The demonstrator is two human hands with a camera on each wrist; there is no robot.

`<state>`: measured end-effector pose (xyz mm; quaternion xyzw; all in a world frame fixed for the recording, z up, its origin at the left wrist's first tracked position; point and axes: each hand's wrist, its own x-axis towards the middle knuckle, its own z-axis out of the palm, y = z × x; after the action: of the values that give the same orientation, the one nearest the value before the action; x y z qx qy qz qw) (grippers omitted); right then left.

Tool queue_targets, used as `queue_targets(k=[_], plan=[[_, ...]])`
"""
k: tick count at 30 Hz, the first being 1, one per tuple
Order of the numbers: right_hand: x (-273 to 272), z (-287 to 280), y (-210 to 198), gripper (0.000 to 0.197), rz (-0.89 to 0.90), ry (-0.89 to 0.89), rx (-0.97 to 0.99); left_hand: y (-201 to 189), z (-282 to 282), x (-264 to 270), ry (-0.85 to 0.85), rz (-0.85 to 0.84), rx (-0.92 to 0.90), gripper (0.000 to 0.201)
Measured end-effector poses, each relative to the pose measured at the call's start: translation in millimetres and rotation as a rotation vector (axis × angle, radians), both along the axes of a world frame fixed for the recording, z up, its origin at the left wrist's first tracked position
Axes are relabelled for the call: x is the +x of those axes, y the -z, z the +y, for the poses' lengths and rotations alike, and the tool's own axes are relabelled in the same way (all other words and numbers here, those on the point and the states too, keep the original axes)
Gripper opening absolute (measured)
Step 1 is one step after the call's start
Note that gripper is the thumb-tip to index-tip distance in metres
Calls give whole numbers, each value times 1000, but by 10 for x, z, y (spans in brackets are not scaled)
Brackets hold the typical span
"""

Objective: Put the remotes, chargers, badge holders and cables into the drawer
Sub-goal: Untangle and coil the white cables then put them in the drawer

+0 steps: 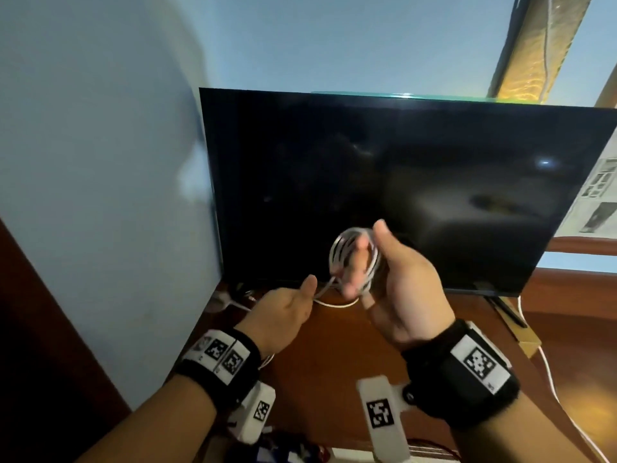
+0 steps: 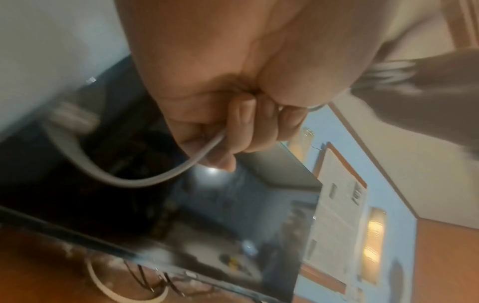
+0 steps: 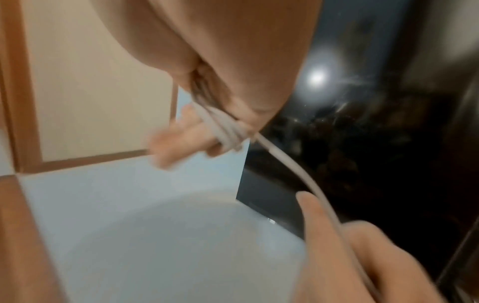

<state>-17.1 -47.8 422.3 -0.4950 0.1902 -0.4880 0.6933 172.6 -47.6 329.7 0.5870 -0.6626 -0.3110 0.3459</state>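
Right hand: held the white cable coiled round its fingers, thumb against the coil, raised before the television.
Left hand: fist gripped the cable's loose run, near the coil.

No word, brand or number can be read. The only signs are black-and-white square code markers: two side by side on the left wristband, one on the right wristband, and one each on the left mount and the right mount. The printed sheet on the wall is too blurred to read.
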Motion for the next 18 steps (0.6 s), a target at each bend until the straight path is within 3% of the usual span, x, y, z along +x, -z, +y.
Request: queue_targets(k=[2, 3, 6, 8, 10, 13, 18], plan=[[27, -138, -23, 40, -77, 124, -34, 62, 121, -159, 69, -8, 46, 72], [26, -220, 39, 36, 2, 221, -115, 65, 181, -213, 80, -27, 58, 70], [-45, -450, 400, 28, 651, 551, -518, -21, 315, -242, 35, -103, 15, 69], [-105, -525, 650, 25, 1071, 446, -642, -144, 337, -186, -34, -233, -82, 67], [-117, -501, 840, 34, 1282, 234, -589, -280, 316, -97, -117, -369, -206, 64], [-83, -296, 895, 47, 1235, 61, -412, -387, 217, 86, -227, -448, -309, 65], [-43, -42, 606, 53, 692, 36, -29, -180, 44, 285, -235, -304, -249, 66]])
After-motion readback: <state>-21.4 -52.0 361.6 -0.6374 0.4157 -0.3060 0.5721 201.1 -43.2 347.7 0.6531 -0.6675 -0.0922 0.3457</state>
